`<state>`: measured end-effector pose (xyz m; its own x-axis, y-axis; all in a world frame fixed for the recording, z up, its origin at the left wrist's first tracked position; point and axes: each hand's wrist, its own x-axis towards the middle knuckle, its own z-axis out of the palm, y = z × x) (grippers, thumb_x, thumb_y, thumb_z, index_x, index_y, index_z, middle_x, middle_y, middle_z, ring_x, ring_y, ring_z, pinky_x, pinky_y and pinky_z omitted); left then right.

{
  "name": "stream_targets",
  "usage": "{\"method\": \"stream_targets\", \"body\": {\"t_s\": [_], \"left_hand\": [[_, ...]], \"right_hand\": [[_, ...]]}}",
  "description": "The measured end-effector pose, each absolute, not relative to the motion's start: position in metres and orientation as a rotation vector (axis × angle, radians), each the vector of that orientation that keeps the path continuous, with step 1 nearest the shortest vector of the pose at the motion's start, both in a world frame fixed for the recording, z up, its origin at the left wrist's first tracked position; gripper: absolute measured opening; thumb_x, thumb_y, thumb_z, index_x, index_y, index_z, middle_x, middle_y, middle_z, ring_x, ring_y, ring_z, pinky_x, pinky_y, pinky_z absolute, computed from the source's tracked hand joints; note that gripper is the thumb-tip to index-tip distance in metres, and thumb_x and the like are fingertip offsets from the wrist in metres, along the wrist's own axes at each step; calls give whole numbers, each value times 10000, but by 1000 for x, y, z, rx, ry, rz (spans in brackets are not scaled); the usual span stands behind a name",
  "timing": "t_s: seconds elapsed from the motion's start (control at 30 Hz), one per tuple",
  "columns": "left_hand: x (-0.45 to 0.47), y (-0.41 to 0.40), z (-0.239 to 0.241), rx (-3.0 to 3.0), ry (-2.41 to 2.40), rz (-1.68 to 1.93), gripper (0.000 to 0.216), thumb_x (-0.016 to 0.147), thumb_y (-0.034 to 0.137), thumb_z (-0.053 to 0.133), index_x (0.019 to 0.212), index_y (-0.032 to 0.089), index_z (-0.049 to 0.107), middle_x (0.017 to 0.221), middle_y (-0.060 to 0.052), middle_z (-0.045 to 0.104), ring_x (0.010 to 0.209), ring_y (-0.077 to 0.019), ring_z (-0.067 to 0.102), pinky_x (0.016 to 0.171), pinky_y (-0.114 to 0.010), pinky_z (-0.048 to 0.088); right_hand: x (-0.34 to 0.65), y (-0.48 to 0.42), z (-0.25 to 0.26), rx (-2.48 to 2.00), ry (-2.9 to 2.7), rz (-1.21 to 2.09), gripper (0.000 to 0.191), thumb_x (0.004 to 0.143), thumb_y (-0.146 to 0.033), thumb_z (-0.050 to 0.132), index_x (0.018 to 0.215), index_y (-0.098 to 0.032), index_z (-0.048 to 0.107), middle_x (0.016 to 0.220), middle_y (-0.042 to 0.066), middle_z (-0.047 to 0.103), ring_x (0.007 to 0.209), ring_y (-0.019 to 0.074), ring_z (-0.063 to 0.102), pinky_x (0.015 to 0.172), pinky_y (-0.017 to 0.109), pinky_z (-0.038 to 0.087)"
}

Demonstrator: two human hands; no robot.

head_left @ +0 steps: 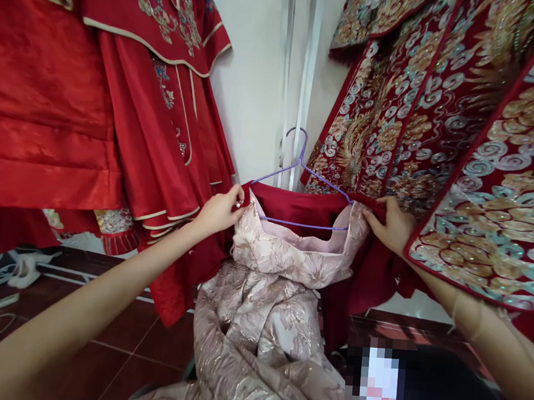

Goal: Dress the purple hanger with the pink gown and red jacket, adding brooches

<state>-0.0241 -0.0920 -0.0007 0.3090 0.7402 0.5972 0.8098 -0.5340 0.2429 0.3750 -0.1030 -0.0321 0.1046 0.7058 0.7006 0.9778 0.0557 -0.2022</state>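
Note:
A pale pink brocade dress (pixel 285 259) with a shiny floral pattern hangs before me on a purple wire hanger (pixel 325 183), its long skirt (pixel 258 327) falling in folds towards me. Dark red cloth (pixel 294 203) shows behind its neckline and beside both shoulders. My left hand (pixel 220 210) is closed in a pinch at the dress's left shoulder, thumb and finger together. At the opposite shoulder my right hand (pixel 391 224) pinches too, where the pink strap meets the red cloth. Exactly which layers each pinch takes in is hard to make out.
Red embroidered garments (pixel 164 95) hang on the left. Heavily embroidered dark red robes (pixel 436 132) hang close on the right, near my right forearm. White vertical poles (pixel 305 75) stand behind the hanger. White shoes (pixel 27 268) and rack bars are low left.

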Motion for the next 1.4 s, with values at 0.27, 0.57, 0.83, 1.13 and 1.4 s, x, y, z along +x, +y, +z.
{"method": "stream_targets", "body": {"t_s": [0.27, 0.57, 0.83, 1.13, 1.4], "left_hand": [[11, -49, 12, -2422, -1564, -1626, 151, 837, 296, 557, 852, 206, 437, 775, 15, 538, 731, -144, 538, 743, -275, 424], [24, -111, -13, -2948, -1070, -1527, 165, 855, 318, 548, 907, 197, 448, 783, 23, 478, 676, -109, 467, 683, -245, 404], [-10, -89, -42, -2849, -1370, -1257, 217, 807, 257, 547, 1002, 212, 464, 808, 19, 559, 703, -128, 550, 723, -260, 430], [-52, -88, -18, -2638, -1653, -669, 340, 681, 341, 678, 966, 199, 557, 887, -62, 679, 822, -245, 652, 723, -292, 460], [-79, -78, 70, -2297, -1760, -760, 338, 702, 497, 668, 589, 183, 617, 462, 20, 483, 526, -153, 521, 576, -250, 391]], "right_hand": [[331, -105, -16, -1658, -1806, -389, 622, 850, -194, 412, 1446, -56, 297, 742, 130, 688, 654, 293, 663, 679, 383, 490], [267, -165, -5, -1362, -1862, -217, 535, 873, -239, 406, 1395, -156, 320, 822, 98, 674, 660, 269, 653, 672, 369, 495], [323, -140, -25, -1312, -1999, -451, 268, 772, -190, 506, 1039, -200, 475, 1008, 121, 598, 916, 283, 610, 785, 377, 481], [322, -128, -23, -1201, -2299, -280, 249, 739, -90, 437, 908, -230, 554, 886, 27, 601, 753, 184, 589, 724, 292, 444], [300, -130, -28, -1168, -2284, 113, 163, 701, -125, 480, 793, -202, 591, 680, -30, 599, 573, 118, 510, 593, 236, 366]]}}
